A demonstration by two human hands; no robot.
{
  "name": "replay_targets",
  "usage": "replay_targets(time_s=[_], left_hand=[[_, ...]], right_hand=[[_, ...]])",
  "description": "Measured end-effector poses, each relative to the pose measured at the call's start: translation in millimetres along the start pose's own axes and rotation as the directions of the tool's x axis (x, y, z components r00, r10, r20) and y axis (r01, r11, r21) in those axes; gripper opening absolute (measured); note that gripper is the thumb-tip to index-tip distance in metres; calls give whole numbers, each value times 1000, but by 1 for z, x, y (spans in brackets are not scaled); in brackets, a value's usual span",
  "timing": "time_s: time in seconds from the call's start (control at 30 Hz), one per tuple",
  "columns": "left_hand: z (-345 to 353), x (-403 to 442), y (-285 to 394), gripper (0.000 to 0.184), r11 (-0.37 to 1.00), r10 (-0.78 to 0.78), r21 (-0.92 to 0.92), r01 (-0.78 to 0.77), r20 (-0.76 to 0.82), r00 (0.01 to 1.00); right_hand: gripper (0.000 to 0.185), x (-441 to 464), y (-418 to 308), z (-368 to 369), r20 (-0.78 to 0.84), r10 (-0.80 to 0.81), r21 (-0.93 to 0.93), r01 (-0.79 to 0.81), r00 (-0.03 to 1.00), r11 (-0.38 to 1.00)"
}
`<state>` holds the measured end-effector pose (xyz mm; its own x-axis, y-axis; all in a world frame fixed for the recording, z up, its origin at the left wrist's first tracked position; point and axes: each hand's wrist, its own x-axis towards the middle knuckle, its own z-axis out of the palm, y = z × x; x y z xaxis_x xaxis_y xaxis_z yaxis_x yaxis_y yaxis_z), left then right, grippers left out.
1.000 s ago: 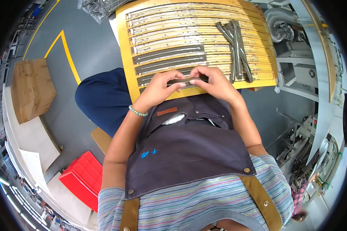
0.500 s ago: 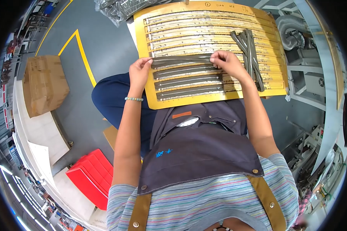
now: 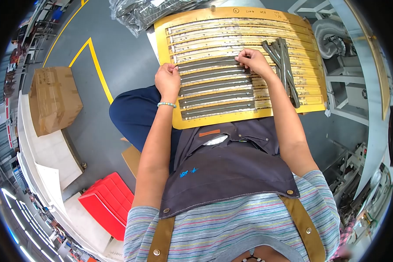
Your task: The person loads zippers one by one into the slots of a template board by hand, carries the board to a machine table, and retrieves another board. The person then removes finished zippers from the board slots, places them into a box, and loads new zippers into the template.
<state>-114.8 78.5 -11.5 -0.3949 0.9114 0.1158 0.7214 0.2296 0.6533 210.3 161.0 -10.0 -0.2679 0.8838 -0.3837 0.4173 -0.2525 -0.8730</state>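
A yellow board point(image 3: 177, 120) with long parallel slots lies over my lap. Dark grey zippers point(image 3: 216, 90) fill several of its lower slots, lying side by side. The uppermost zipper point(image 3: 207, 63) stretches along its slot between my two hands. At its left end, my left hand point(image 3: 167, 81) is closed, thumb and forefinger together. My right hand point(image 3: 254, 63) pinches near the other end, its fingertips low over the board. Just right of that hand, a loose bunch of zippers point(image 3: 285, 70) rests across the slots.
Beyond the board sits a clear plastic bag point(image 3: 139, 15) of grey material. To the left are a cardboard box point(image 3: 54, 100) and a red bin point(image 3: 107, 203). A flexible silver duct point(image 3: 327, 35) and a white metal frame point(image 3: 347, 78) stand at the right.
The zipper between my hands was raised over the board and now lies along a slot. Both hands have moved slightly farther up the board. The view has shifted a little.
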Motion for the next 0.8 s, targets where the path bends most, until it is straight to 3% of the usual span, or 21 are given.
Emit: replay_targets(time_s=[0.1,0.3,0.4,0.5,0.6,0.7,0.8], left_hand=[[1,1,2,11,999,-37,15,36,25,999],[0,0,3,9,999,35,35,-34,-38,999],[-7,2,9,16,995,-94,29,91,125,988],[-2,-4,8,42,985,90,155,-76,-83,993],[10,-7,5,74,981,1,191,12,-66,998],[19,-3,-8,86,979,-26,200,25,3,1000],[20,-3,-9,82,971,-23,239,12,42,999]], right_hand=[[18,0,1,1,-9,-11,-4,11,1000,1000],[18,0,3,8,-54,-52,-7,52,997,999],[19,0,1,8,-65,-46,-34,44,997,998],[21,2,4,9,-90,-63,-74,56,994,996],[26,-2,3,12,-141,-131,-158,108,981,982],[24,-2,8,16,-221,-204,-245,148,954,958],[21,-5,8,24,-315,-294,-300,199,903,933]])
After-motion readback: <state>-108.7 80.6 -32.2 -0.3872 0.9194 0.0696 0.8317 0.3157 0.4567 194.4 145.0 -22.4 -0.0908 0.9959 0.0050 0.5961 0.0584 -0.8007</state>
